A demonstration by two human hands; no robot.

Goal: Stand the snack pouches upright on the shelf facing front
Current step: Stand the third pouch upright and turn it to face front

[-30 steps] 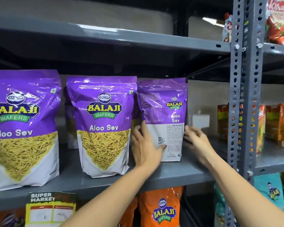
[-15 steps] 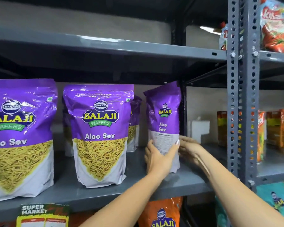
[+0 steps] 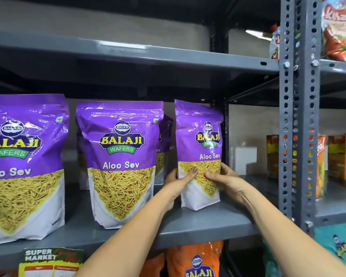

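Head view, going left to right along the grey metal shelf (image 3: 198,226): at its left end stands a purple pouch (image 3: 22,166) cut by the frame edge, printed "BALAJI WAFERS" and "Aloo Sev", front outward. Near the middle of the front edge stands a second purple pouch (image 3: 121,162) with the same logo and "Aloo Sev" fully readable, upright and facing front; another pouch (image 3: 165,148) shows partly behind it. Below the shelf's front lip hangs a tag (image 3: 48,260) reading "SUPER MARKET". Toward the right end, the third purple pouch (image 3: 200,148) stands upright on its base, front face turned slightly to the left, "BALAJI" and "Aloo Sev" legible. The left hand (image 3: 180,180) clasps its lower left edge, thumb across the front; the right hand (image 3: 223,178) clasps the lower right edge, thumb likewise on the front. Under the shelf an orange bag (image 3: 196,260) reads "BALAJI". Past the perforated upright (image 3: 297,116), orange cartons (image 3: 342,156) stand on the neighbouring shelf; their print is unreadable.
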